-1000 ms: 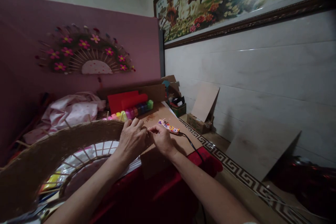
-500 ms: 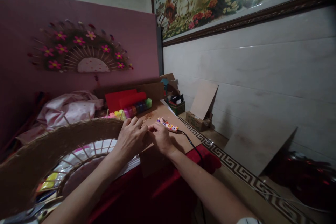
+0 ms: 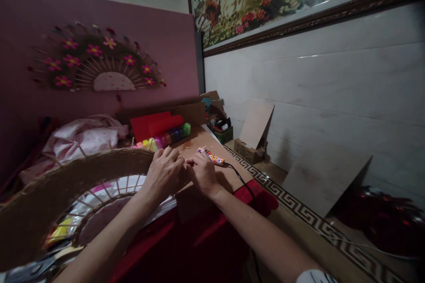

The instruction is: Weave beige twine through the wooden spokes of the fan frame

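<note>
A large fan-shaped frame (image 3: 109, 163), its arched brown band joined by thin wooden sticks to a pale half-round centre, leans across the table's left side. At the band's right end is my left hand (image 3: 166, 170), fingers curled and closed; whatever they grip is hidden. My right hand (image 3: 202, 174) is pinched close beside it, fingertips nearly meeting the left ones, and any small thing between them is too hidden to name. Just beyond my right hand, a flower-patterned glue gun (image 3: 215, 158) with a black cord lies on the cardboard (image 3: 232, 174).
Red sheets (image 3: 151, 124) and a row of coloured clay packs (image 3: 169, 137) are at the back. Pink cloth (image 3: 86, 135) lies back left, scissors (image 3: 36, 267) front left. Red cloth (image 3: 199, 239) drapes the table. A finished fan (image 3: 113, 64) hangs on the pink panel.
The view has shifted slightly, so everything sits a little further left and higher. Both hands stay close together, with only slight finger movement.
</note>
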Available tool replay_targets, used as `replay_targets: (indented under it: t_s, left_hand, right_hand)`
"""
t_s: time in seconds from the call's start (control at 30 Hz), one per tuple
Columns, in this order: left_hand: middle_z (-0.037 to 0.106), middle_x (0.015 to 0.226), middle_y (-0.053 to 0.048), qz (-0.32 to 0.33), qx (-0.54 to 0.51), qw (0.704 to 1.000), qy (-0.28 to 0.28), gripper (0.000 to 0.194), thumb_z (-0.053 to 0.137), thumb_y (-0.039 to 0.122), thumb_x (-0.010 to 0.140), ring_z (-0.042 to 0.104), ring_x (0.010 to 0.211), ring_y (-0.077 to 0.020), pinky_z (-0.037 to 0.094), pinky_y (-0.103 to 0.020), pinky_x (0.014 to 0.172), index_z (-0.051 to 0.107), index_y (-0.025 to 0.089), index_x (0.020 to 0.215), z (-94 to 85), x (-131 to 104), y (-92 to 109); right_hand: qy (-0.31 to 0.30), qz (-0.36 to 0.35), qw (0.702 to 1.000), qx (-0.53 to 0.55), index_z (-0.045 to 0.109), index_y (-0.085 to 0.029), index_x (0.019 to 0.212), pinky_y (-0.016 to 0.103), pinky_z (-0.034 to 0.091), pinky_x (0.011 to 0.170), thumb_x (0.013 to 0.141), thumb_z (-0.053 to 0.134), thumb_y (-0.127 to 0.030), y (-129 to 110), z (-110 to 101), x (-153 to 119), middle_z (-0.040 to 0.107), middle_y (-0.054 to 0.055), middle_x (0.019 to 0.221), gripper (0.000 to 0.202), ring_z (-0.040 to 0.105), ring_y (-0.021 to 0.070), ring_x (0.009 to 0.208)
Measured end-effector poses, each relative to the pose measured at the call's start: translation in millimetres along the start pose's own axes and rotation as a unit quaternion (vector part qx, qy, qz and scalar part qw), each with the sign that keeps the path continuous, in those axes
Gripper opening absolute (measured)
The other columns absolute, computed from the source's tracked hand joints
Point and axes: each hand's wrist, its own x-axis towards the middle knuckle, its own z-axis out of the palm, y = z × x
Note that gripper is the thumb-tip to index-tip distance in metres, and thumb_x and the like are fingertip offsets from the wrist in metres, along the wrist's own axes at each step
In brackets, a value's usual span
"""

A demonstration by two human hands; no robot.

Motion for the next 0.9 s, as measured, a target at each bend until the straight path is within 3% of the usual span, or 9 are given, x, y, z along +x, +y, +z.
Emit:
replay_targets:
  t_s: [0.07,0.2,0.53,0.9]
  left_hand:
    - [0.056,0.077,-0.008,-0.002,0.002,1.000,-0.001,0.011,0.052,0.010,0.071,0.046,0.080,-0.0241,0.034,-0.038,0.070,0.058,0.018,0.069,-0.5,0,0]
    - [0.056,0.077,-0.009,-0.004,0.000,1.000,-0.001,0.012,0.051,0.009,0.070,0.046,0.080,-0.0239,0.034,-0.038,0.071,0.059,0.018,0.069,-2.2,1,1]
    - [0.057,0.076,-0.009,-0.006,0.005,1.000,0.000,0.011,0.052,0.013,0.072,0.047,0.078,-0.0240,0.035,-0.038,0.070,0.059,0.017,0.066,-4.2,2,3]
    - [0.056,0.075,-0.010,-0.010,-0.013,1.000,0.013,0.010,0.052,0.014,0.072,0.048,0.077,-0.0243,0.035,-0.039,0.070,0.059,0.018,0.066,-4.7,2,4]
  right_hand:
    - [0.013,0.003,1.000,-0.010,0.062,-0.019,0.076,0.030,0.036,0.075,0.080,0.053,-0.021,-3,-3,-2,0.059,0.003,0.078,0.010,0.049,0.0177,0.080]
    - [0.028,-0.016,0.999,-0.037,0.063,-0.020,0.083,0.031,0.035,0.078,0.080,0.051,-0.015,-9,-6,-8,0.057,0.004,0.080,0.014,0.047,0.0184,0.083]
    - [-0.002,-0.057,0.994,-0.092,0.063,-0.020,0.078,0.033,0.033,0.075,0.082,0.048,-0.022,-12,-9,-13,0.054,0.004,0.079,0.016,0.044,0.0185,0.082]
    - [-0.016,-0.030,0.998,-0.052,0.066,-0.021,0.080,0.031,0.033,0.073,0.081,0.051,-0.023,-13,-8,-11,0.054,0.003,0.079,0.015,0.045,0.0175,0.081]
